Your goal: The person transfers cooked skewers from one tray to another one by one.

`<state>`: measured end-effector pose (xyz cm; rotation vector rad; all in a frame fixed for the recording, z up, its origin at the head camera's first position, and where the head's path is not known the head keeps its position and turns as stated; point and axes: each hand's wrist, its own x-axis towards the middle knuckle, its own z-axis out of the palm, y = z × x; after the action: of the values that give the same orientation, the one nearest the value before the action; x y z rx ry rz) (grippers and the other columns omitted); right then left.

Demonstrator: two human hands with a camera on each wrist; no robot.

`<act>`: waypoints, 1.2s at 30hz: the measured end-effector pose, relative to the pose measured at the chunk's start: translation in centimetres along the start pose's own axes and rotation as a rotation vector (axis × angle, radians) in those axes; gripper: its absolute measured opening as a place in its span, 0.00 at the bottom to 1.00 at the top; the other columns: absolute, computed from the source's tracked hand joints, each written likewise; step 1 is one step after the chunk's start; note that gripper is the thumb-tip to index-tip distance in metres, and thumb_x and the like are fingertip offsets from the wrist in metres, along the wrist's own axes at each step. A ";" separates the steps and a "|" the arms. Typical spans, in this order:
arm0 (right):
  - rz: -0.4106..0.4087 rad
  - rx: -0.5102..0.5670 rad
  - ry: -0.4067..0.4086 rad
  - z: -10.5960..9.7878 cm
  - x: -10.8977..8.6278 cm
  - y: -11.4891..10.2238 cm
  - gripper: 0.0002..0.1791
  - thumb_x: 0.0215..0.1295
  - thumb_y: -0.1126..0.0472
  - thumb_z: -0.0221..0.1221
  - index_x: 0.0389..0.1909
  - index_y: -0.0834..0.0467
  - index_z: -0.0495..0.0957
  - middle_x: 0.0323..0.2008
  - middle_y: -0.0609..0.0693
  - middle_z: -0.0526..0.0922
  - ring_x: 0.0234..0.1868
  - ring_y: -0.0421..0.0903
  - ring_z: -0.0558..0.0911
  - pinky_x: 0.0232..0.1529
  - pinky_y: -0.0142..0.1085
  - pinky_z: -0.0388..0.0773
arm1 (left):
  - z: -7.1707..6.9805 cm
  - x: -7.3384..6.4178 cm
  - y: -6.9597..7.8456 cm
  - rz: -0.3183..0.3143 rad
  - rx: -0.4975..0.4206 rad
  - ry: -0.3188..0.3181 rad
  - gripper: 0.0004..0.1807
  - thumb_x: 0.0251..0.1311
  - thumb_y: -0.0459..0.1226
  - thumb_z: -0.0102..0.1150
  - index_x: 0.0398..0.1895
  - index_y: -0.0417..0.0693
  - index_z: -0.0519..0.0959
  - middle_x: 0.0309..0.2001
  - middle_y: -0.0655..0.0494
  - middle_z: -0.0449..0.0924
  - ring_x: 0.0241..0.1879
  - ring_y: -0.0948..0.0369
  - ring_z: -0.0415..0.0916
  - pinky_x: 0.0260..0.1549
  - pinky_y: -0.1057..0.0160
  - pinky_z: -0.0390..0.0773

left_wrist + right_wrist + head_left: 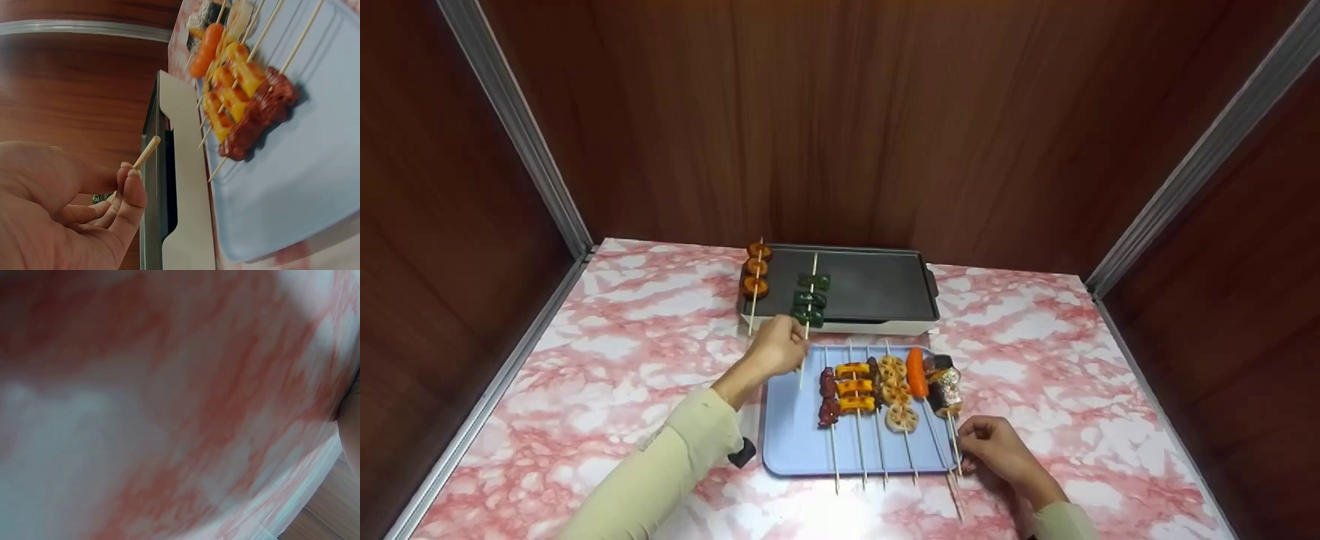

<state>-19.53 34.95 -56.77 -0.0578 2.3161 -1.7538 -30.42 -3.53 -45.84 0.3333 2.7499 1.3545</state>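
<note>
In the head view my left hand (pixel 778 346) pinches the lower stick of a green pepper skewer (pixel 810 300), whose dark green pieces lie over the left half of the black griddle (pixel 877 289). The left wrist view shows the stick's end (pixel 147 152) poking out between thumb and fingertips. A skewer of round orange-brown slices (pixel 756 268) lies along the griddle's left edge. My right hand (pixel 997 450) rests on the table beside the blue tray's (pixel 795 450) right edge, fingers loosely bent, close to the stick of the foil-wrapped skewer (pixel 945 386).
On the tray lie a dark red meat skewer (pixel 829 397), a yellow skewer (pixel 855 388), lotus root slices (pixel 901 418) and an orange sausage (pixel 916 371). Several sticks overhang its front edge. Wooden panels (pixel 825 127) enclose the marbled table (pixel 660 300).
</note>
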 end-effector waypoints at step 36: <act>0.008 0.026 -0.010 0.0 0.0 0.2 0.09 0.63 0.74 0.56 0.37 0.79 0.74 0.24 0.51 0.79 0.20 0.41 0.81 0.24 0.34 0.81 | 4.0 -8.3 -3.6 -0.099 -0.333 -0.287 0.05 0.64 0.24 0.57 0.30 0.35 0.75 0.18 0.51 0.81 0.15 0.64 0.77 0.24 0.55 0.85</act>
<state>-19.56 35.03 -56.95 -0.0527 2.2838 -1.7751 -22.30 -4.32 -51.49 0.3347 2.2359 1.5653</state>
